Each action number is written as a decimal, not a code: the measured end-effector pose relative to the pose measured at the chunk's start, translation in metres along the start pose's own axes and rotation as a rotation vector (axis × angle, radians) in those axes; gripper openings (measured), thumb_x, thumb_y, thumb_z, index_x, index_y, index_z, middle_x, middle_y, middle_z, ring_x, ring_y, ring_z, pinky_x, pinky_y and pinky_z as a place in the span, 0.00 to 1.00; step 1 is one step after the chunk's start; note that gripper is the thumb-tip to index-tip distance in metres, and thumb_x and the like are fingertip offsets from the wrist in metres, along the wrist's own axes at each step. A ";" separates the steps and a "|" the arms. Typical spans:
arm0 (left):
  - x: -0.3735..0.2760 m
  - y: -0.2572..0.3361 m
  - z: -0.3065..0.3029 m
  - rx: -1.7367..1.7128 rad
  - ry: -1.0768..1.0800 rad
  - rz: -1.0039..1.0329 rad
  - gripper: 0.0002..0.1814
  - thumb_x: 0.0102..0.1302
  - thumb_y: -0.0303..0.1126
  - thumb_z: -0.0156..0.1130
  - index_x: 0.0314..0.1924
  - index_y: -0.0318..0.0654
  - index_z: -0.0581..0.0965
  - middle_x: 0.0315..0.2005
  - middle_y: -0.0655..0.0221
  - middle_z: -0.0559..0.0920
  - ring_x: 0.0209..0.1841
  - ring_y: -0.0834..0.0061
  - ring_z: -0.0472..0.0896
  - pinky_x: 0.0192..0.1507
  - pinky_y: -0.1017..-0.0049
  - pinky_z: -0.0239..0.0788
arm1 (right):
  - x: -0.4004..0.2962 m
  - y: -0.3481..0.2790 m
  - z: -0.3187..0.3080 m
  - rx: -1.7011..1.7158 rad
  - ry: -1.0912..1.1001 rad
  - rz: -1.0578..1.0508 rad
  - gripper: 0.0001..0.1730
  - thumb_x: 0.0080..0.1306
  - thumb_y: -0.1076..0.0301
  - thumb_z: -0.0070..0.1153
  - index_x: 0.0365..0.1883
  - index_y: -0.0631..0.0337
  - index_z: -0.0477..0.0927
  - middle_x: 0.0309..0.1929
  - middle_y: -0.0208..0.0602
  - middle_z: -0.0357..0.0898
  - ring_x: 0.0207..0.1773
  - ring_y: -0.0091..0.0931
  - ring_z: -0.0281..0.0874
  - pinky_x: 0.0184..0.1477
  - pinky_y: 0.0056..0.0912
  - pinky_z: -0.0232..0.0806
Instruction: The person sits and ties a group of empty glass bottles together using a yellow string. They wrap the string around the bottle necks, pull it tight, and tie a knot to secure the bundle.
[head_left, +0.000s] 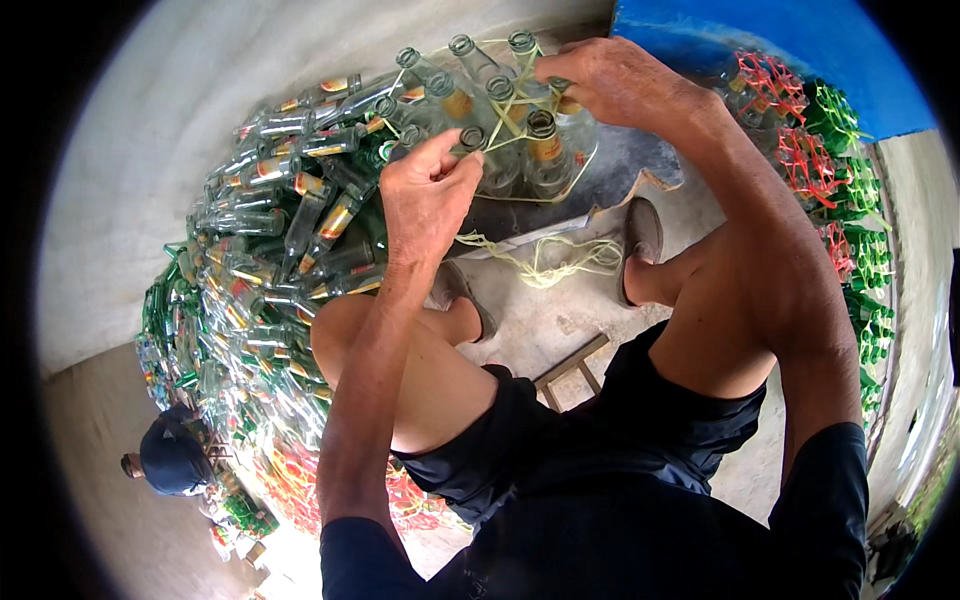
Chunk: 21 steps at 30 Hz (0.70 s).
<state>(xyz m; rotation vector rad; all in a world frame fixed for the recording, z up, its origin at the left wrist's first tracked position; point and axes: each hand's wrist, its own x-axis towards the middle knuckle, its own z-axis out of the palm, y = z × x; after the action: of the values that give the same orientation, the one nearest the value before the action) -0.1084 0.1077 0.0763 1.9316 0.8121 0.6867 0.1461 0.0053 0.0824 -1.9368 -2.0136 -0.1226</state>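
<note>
Several clear glass bottles (544, 154) stand upright in a cluster on a dark board (525, 214). Pale yellow plastic cord (504, 116) criss-crosses between their necks, and another strand loops around the outside of the group low down. My left hand (431, 184) is at the near left of the cluster, thumb and forefinger on either side of one bottle mouth (472, 137), with cord running from the thumb tip. At the far right, my right hand (619, 82) has bent fingers against the cord and necks; its fingertips are partly hidden.
Loose glass bottles (262, 217) form a large pile along my left. Loose yellow cord (555, 262) lies on the floor between my feet. Bottle bundles tied with red cord (806, 161) and green bottles (866, 255) line the right wall. Another person (176, 454) sits beyond the pile.
</note>
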 end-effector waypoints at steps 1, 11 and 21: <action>-0.001 0.002 0.000 -0.004 0.000 -0.005 0.17 0.63 0.24 0.72 0.53 0.28 0.85 0.20 0.79 0.79 0.25 0.93 0.69 0.27 0.82 0.65 | 0.000 -0.001 -0.001 0.022 0.001 0.001 0.22 0.59 0.79 0.68 0.53 0.56 0.83 0.39 0.53 0.87 0.47 0.46 0.87 0.49 0.50 0.78; -0.016 0.012 0.020 -0.001 0.037 -0.046 0.18 0.64 0.26 0.71 0.54 0.27 0.85 0.21 0.76 0.82 0.25 0.92 0.71 0.29 0.82 0.67 | 0.008 0.008 0.001 0.091 0.040 -0.045 0.23 0.61 0.80 0.61 0.56 0.55 0.82 0.45 0.50 0.84 0.49 0.50 0.83 0.50 0.48 0.76; -0.011 0.002 0.014 0.145 0.026 0.108 0.15 0.65 0.25 0.70 0.52 0.29 0.86 0.19 0.71 0.80 0.22 0.89 0.70 0.26 0.79 0.64 | 0.004 -0.029 -0.024 -0.194 0.155 -0.143 0.20 0.60 0.77 0.62 0.51 0.54 0.84 0.45 0.45 0.80 0.45 0.46 0.84 0.49 0.46 0.78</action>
<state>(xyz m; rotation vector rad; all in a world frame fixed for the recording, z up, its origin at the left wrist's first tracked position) -0.1044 0.0908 0.0704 2.1137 0.7962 0.7362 0.1220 0.0005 0.1109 -1.8264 -2.1002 -0.5045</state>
